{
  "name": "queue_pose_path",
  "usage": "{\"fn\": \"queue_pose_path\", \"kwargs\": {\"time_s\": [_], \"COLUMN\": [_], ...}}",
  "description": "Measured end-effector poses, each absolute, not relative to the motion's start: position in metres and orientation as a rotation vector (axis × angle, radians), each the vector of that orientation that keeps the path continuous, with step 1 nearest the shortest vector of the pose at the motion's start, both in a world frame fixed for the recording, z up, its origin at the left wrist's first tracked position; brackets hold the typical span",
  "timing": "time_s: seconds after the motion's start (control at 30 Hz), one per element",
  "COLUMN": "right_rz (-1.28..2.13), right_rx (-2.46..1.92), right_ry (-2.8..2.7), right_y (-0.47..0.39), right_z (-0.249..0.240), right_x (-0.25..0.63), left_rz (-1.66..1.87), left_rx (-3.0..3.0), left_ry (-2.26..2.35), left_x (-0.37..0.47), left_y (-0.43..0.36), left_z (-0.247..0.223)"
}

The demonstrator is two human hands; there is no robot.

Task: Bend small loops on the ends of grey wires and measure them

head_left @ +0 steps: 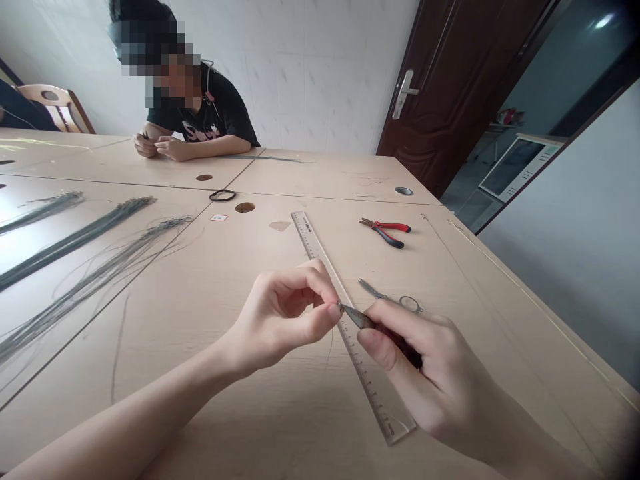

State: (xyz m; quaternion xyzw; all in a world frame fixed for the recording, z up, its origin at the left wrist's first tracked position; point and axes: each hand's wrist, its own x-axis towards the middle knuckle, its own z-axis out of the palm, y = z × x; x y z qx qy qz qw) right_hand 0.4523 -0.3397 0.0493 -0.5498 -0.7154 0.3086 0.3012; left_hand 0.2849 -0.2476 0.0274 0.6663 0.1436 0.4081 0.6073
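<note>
Above the middle of a clear ruler (pixel 373 373), my left hand (pixel 285 310) pinches a tiny piece between thumb and forefinger; a thin wire (pixel 330 350) hangs below the fingertips. My right hand (pixel 430 367) is wrapped round dark pointed pliers (pixel 359 317), whose tip meets the small piece at my left fingertips. Whether the jaws are closed on it is too small to tell. Just beyond my right hand lie scissors (pixel 375 291), partly hidden by it. Red and black pliers (pixel 387 231) rest on the table farther back.
Bundles of thin wire (pixel 80 240) lie at the left. A black band (pixel 223 195), a small label (pixel 219 218) and a tape ring (pixel 403 191) are farther back. Across the table (pixel 240 247), a person (pixel 220 107) leans on their forearms. Long thin strands lie at the right.
</note>
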Motion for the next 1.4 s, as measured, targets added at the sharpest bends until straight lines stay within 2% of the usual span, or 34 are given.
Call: {"fn": "queue_pose_path", "kwargs": {"time_s": [0.33,1.07,1.4], "right_rz": [0.936,0.88,0.338], "right_rx": [-1.434,-1.495,-1.831], "right_ry": [-1.855,-1.887,-1.689], "right_y": [-0.338,-0.341,-0.317], "right_z": [0.051,0.053,0.038], "right_x": [0.451,0.449,0.464], "left_rz": [0.935,0.93,0.988], "left_rx": [1.539,1.571,1.744], "left_ry": [0.314,0.345,0.322], "left_x": [0.286,0.285,0.285], "left_y": [-0.248,-0.249,-0.251], "left_z": [0.029,0.029,0.029]}}
